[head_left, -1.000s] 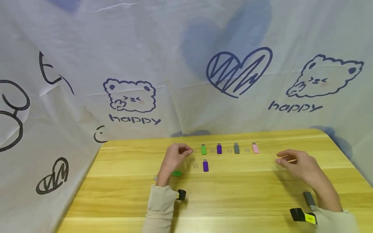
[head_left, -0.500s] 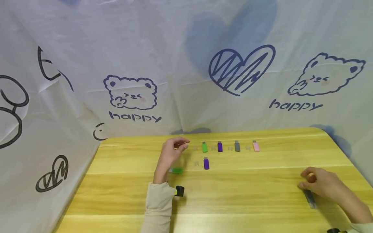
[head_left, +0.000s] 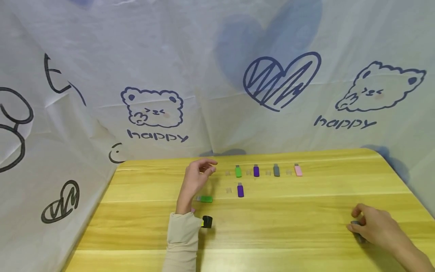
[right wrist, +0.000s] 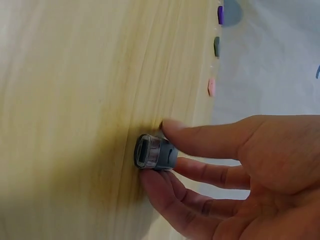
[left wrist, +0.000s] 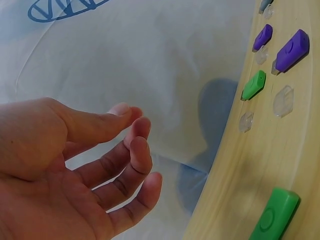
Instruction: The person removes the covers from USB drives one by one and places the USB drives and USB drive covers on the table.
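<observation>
My right hand (head_left: 378, 224) is low at the table's right side, its thumb and fingers pinching a grey USB stick (right wrist: 165, 154) with a clear cap. In the head view that stick is partly hidden by the hand. My left hand (head_left: 197, 177) hovers over the left part of the table, fingers loosely curled and nothing between them. Just below it lies a green USB stick (head_left: 206, 199); a small pink thing (head_left: 193, 210) peeks out beside the wrist. The left wrist view also has the left hand (left wrist: 95, 165) apart from the sticks.
Along the back stands a row of USB sticks: green (head_left: 238, 171), purple (head_left: 256, 170), grey (head_left: 276, 170) and pink (head_left: 298, 170), with clear caps (head_left: 248, 172) beside them. In front lies another purple stick (head_left: 240, 190) with a clear cap (head_left: 229, 190). A printed cloth (head_left: 217, 94) hangs behind.
My right hand has moved right and toward the near side, down to the grey USB stick, and has taken hold of it. My left hand has drifted slightly left, uncovering more of the green stick.
</observation>
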{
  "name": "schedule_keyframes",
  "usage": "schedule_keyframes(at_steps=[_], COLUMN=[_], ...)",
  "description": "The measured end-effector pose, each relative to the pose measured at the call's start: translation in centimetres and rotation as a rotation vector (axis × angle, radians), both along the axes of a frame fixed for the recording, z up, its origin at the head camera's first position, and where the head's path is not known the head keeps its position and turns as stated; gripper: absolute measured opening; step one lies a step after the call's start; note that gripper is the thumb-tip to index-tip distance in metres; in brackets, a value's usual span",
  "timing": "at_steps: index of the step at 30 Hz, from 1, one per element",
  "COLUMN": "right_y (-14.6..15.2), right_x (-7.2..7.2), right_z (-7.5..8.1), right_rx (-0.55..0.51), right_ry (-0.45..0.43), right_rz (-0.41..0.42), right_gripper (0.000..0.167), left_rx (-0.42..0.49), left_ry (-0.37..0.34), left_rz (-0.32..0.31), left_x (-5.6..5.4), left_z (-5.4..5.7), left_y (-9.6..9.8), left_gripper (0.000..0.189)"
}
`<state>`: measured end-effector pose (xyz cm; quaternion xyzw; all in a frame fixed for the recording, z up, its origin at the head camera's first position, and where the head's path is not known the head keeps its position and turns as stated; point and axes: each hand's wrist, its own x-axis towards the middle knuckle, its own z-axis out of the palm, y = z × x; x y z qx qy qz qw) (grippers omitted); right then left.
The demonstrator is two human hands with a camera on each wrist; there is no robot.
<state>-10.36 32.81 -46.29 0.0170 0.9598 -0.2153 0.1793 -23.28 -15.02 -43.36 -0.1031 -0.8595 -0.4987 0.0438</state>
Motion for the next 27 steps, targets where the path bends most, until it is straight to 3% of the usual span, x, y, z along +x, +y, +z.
schedule_keyframes(at_steps=[7,13,17,20,27], right_y=[-0.6,-1.5,-2.4,-3.3,-6.2], right_x=[-0.2,-0.5,-0.8,-1.3,-2.0], right_z=[0.1,1.1,1.9,2.6,4.4], right_rx=[0.036,0.022,-0.028,-0.056,-0.102], right_ry=[-0.023,0.182,0.217,0.259,0.451], right_rz=[-0.028,0.023,0.047,0.042,-0.006], right_gripper=[0.022,0.012,0.012,0.014,0.016], left_rx=[-0.012,-0.006,0.0,-0.003,0.003], left_ry=[-0.001,-0.009,-0.016,-0.027,-0.038], left_rz=[0.007,-0.008,-0.019,-0.031,-0.028], left_x=[0.0,0.2,0.2,0.3,0.4], left_z=[0.1,0.2,0.3,0.3,0.3], left_y=[-0.2,-0.1,0.1,0.2,0.3], left_gripper=[0.014,0.012,0.012,0.012,0.013])
